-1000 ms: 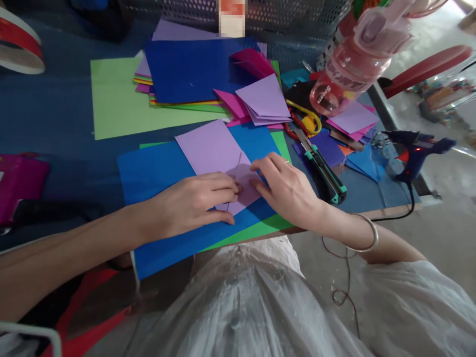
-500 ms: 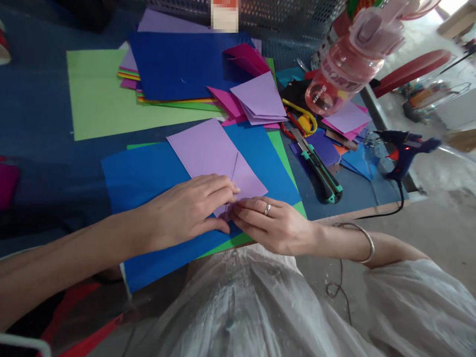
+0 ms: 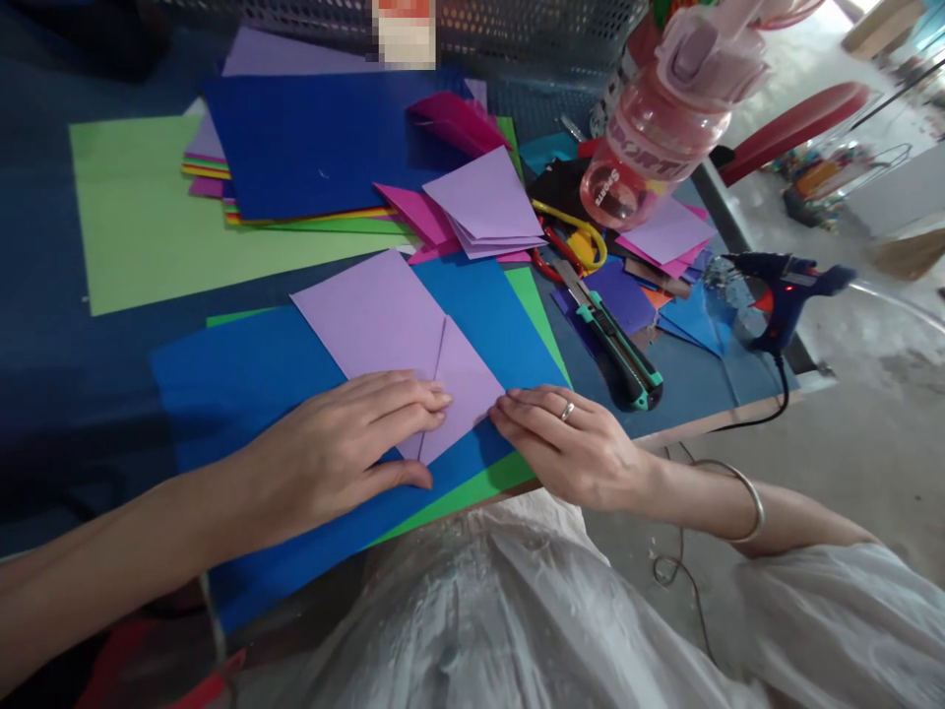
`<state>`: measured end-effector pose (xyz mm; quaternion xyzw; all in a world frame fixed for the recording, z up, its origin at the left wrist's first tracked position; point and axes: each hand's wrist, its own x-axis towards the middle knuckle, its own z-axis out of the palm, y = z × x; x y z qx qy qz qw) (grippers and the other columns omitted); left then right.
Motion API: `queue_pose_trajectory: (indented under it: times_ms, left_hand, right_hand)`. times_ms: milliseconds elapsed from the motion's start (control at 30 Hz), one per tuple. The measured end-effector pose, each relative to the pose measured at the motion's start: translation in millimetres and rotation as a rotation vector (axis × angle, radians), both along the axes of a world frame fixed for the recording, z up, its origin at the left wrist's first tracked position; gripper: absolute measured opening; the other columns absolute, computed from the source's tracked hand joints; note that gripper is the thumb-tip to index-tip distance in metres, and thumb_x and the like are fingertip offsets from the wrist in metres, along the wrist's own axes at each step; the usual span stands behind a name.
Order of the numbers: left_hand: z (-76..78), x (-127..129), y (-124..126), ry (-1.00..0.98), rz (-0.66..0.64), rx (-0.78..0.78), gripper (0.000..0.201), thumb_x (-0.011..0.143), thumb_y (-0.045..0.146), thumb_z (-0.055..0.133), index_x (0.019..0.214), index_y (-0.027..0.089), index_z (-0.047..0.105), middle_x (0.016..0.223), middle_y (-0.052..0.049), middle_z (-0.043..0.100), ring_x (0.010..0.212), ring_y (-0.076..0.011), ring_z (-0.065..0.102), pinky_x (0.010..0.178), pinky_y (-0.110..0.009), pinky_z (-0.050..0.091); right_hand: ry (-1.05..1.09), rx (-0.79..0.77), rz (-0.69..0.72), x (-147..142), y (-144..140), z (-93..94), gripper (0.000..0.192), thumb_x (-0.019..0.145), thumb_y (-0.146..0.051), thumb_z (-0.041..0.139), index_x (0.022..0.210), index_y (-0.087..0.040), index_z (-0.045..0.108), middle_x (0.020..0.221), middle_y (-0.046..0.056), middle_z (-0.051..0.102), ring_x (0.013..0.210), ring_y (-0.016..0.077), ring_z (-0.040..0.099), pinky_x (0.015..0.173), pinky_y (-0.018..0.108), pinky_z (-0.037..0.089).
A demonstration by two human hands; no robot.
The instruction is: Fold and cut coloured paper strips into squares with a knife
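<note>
A lilac sheet of paper lies slantwise on a blue sheet, with a flap folded over its lower right part and a seam running down it. My left hand rests flat across the lower part of the lilac paper, fingers stretched out and thumb apart on the near side. At the paper's right corner, my right hand, with a ring on one finger, has its fingertips pinched together on the edge. Part of the lower left edge is hidden under my left hand.
Right of the papers lie a green-and-black utility knife and yellow-and-red scissors. A pink bottle stands behind them. A glue gun sits at the table's right edge. Stacked coloured sheets and folded lilac paper lie farther back.
My right hand has moved right along the lilac paper's lower edge, from beside my left fingertips to the right corner. My left hand stays on the paper. The view has shifted slightly.
</note>
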<state>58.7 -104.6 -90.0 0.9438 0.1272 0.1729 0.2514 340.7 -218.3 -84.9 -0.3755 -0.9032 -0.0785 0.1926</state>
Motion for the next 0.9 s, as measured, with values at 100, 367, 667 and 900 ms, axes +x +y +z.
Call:
queue_pose_trajectory:
  times_ms: [100, 367, 667, 900]
  left_hand:
    - [-3.4, -1.5, 0.0, -0.002, 0.004, -0.023, 0.038, 0.105, 0.052, 0.058, 0.129, 0.025, 0.07, 0.138, -0.006, 0.073, 0.133, -0.0263, 0.066, 0.121, -0.042, 0.049]
    - [1.7, 0.0, 0.8, 0.035, 0.015, -0.013, 0.035, 0.099, 0.045, 0.07, 0.126, 0.025, 0.075, 0.134, -0.008, 0.076, 0.13, -0.0278, 0.068, 0.12, -0.045, 0.052]
    - [9.4, -0.5, -4.5, 0.053, 0.024, 0.074, 0.034, 0.102, 0.041, 0.066, 0.128, 0.021, 0.074, 0.132, -0.01, 0.077, 0.128, -0.0278, 0.07, 0.118, -0.046, 0.054]
    - [15.0, 2.2, -1.4, 0.027, 0.001, 0.107, 0.033, 0.101, 0.044, 0.067, 0.119, 0.018, 0.076, 0.124, -0.01, 0.08, 0.118, -0.0271, 0.075, 0.112, -0.043, 0.057]
  right_hand:
    - [-0.015, 0.018, -0.054, 5.9, -1.6, -0.3, 0.031, 0.104, -0.01, 0.049, 0.124, -0.006, 0.072, 0.116, 0.017, 0.078, 0.112, 0.0258, 0.073, 0.102, 0.042, 0.063]
    - [0.063, -0.041, -0.037, -2.4, -0.8, -0.7, 0.04, 0.101, -0.008, 0.045, 0.133, -0.005, 0.068, 0.129, 0.022, 0.074, 0.127, 0.0298, 0.068, 0.108, 0.051, 0.059]
    - [0.073, -0.053, 0.169, -27.0, 13.5, -6.8, 0.032, 0.105, -0.011, 0.05, 0.13, -0.006, 0.069, 0.126, 0.018, 0.077, 0.124, 0.0228, 0.071, 0.107, 0.037, 0.06]
    - [0.185, -0.058, 0.071, -18.7, 13.9, -4.8, 0.031, 0.103, -0.011, 0.048, 0.123, -0.001, 0.07, 0.122, 0.019, 0.077, 0.119, 0.027, 0.072, 0.108, 0.04, 0.06]
